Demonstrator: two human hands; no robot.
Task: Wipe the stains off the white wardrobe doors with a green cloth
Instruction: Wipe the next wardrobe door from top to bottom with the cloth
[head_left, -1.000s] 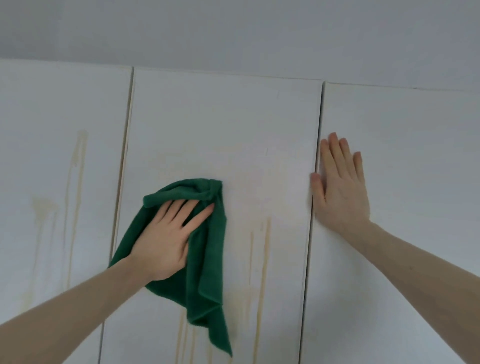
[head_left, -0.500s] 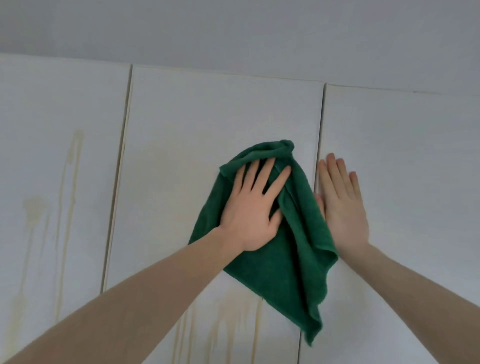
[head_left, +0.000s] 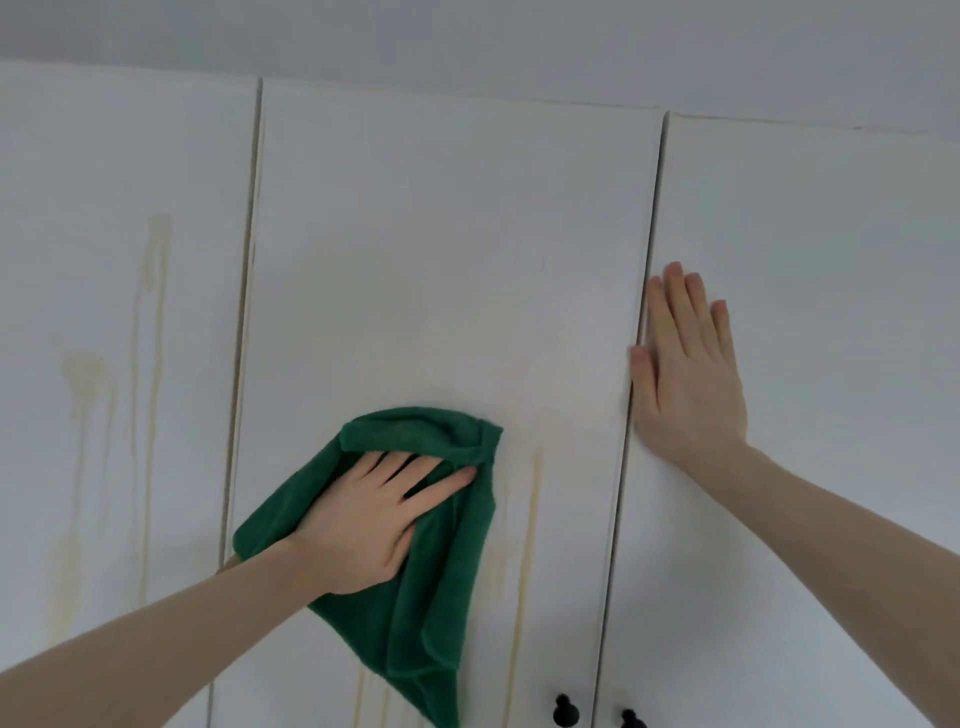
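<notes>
My left hand (head_left: 371, 525) presses a dark green cloth (head_left: 431, 597) flat against the middle white wardrobe door (head_left: 447, 249), low on the panel; the cloth's loose end hangs down below the hand. Yellowish drip streaks (head_left: 530, 545) run down the middle door just right of the cloth. My right hand (head_left: 685, 374) lies flat with fingers together on the right door (head_left: 810, 270), beside the gap between the doors, holding nothing.
The left door (head_left: 114, 260) carries long yellow-brown drip stains (head_left: 150, 332). Two black knobs (head_left: 565, 711) sit at the bottom, one on the middle door and one on the right door (head_left: 629, 719). The grey ceiling (head_left: 467, 47) meets the door tops.
My left hand has swept the cloth down and to the left from beside my right hand. The view has tilted down, bringing the black knobs into sight. My right hand stays flat on the right door.
</notes>
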